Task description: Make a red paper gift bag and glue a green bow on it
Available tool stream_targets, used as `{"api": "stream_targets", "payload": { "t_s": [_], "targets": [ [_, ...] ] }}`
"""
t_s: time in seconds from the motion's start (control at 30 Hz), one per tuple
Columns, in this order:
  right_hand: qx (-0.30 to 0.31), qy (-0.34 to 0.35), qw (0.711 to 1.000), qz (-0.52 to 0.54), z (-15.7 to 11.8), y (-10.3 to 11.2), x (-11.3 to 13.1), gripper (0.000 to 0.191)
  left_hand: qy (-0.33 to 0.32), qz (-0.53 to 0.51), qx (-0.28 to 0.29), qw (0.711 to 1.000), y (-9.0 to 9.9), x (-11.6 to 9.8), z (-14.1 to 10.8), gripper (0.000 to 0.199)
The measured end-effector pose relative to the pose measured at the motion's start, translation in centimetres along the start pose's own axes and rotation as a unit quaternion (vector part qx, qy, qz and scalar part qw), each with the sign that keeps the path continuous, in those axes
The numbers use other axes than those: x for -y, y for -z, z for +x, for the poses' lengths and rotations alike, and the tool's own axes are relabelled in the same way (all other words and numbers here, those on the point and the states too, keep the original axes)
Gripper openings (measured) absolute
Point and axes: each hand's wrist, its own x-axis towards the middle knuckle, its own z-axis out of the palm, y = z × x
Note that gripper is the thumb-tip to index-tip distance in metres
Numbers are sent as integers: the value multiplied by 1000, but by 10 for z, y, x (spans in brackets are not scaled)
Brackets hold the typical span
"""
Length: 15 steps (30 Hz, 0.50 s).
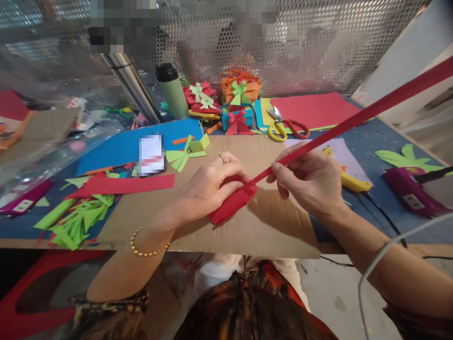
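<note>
A small folded red paper box (233, 206) lies on a sheet of brown cardboard (283, 236). My left hand (215, 182) is closed on it, thumb and fingers gripping its upper edge. Between the thumb and fingers of my right hand (307, 177) is pinched a long red paper strip (339, 125). The strip's lower end meets the box beside my left fingertips; whether it is attached there I cannot tell. Its other end runs up past the right edge of the view. Just beyond my right hand a yellow glue gun (354, 182) is partly hidden.
Scissors (278, 125), stacked red paper sheets (318, 108), finished paper baskets (237, 118) and a green bottle (173, 92) stand at the back. Left are a phone (151, 156) and green paper scraps (81, 219). A purple power strip (414, 189) and a grey cable (371, 269) are at right.
</note>
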Motion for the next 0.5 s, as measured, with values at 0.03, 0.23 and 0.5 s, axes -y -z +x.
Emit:
{"api": "stream_targets", "payload": {
  "t_s": [0.03,0.23,0.5],
  "targets": [
    [-2,4,1000,-4,-1,0,-1,28,1,-2,1,1000,0,0,0,14],
    [13,8,999,-34,-5,0,0,35,7,-12,-3,1000,-1,1,0,13],
    [38,-25,999,3,-4,1,1,40,7,-7,6,1000,1,-1,1,13]
  ]
}}
